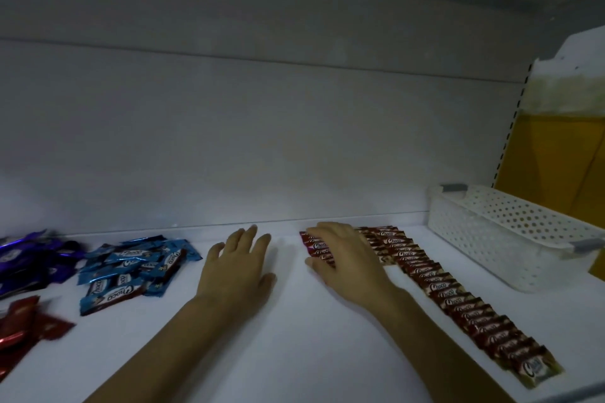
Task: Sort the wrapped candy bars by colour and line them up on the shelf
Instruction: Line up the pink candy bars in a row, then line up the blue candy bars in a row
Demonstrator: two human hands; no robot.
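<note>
Head view, looking down at a dim white shelf (294, 343).

At centre, the left hand (239, 268) lies flat on bare shelf, fingers straight and slightly spread, holding nothing. Just right of it, the right hand (347, 258) rests with gently bent fingers laid across a short row of brown candy bars (315, 246) near the back wall. It seems to press them into line rather than lift any.

A long row of brown candy bars (471, 314) runs diagonally from beside that hand to the lower right corner of the frame, each bar lying crosswise and overlapping the next.

The unsorted bars lie left of both hands, nearer the left hand: a blue pile (131, 268) at middle left, a purple pile (32, 255) at the left edge, and a red pile (23, 334) at lower left.

A white perforated basket (510, 239) stands at right.
</note>
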